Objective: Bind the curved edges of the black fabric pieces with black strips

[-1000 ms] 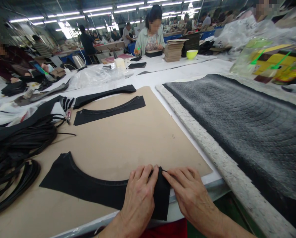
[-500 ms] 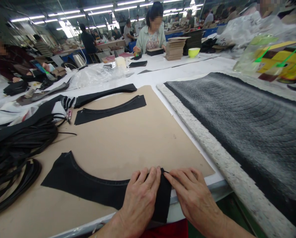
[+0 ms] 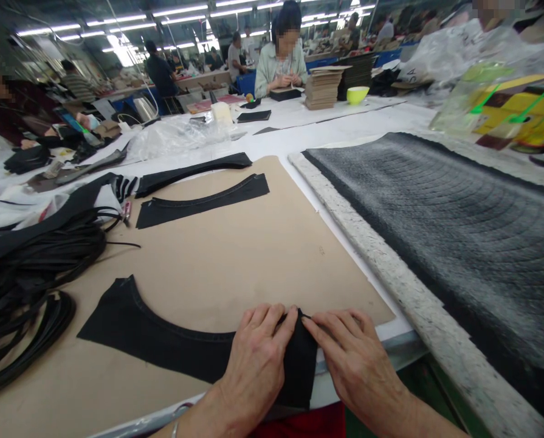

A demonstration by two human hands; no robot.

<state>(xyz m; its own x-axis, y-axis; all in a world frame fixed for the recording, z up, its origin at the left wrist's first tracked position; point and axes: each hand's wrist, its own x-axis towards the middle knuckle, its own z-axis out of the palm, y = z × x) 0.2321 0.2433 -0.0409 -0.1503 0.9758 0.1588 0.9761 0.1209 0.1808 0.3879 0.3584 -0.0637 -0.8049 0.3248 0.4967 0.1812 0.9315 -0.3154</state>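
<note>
the black curved fabric piece [image 3: 175,344] lies on the smooth tan sheet [image 3: 217,255] at the near edge of the white-covered bench [image 3: 335,129]; its concave side faces the far edge, and its right end reaches the near edge. the bare left hand [image 3: 256,356] rests palm down on the piece, left of that end, with the fingers extended toward its upper edge. the bare right hand [image 3: 351,347] is just beside the same end, with the index fingertip at the piece's upper corner. the fingers of both hands are in contact with the fabric; whether either set pinches it or only presses cannot be told, as the undersides are hidden. a shorter black curved strip [image 3: 203,199] lies farther toward the far edge, on the tan sheet. a tangled bundle of thin black cords [image 3: 39,267] lies to the left. a dark grey textured sheet [image 3: 436,207] lies to the right, on a speckled pale board [image 3: 363,230].
</note>
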